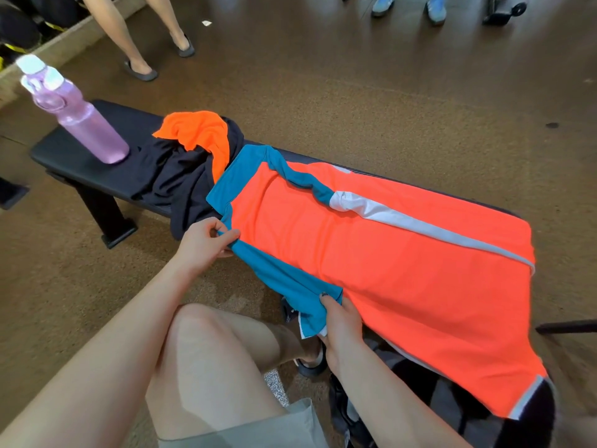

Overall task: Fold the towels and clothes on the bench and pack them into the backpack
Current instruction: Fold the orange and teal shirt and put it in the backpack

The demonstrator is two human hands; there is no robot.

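- I see the orange shirt (pixel 371 253) spread flat along the black counter (pixel 80 153), its lower hem hanging over the near right end.
- My left hand (pixel 202 242) pinches the teal shoulder seam beside the collar, fingers (pixel 226 232) curled onto the fabric.
- My right hand (pixel 340 321) grasps the teal sleeve (pixel 290 286) at its cuff, thumb on top, holding it off the counter's near edge.
- A dark garment (pixel 174 179) lies crumpled just past the collar, with an orange towel (pixel 200 134) heaped on it.
- A pink water bottle (pixel 84 118) stands upright at the far left end of the counter.
- A dark bag (pixel 420 396) sits on the floor below the shirt, mostly hidden; I cannot tell whether it is open.
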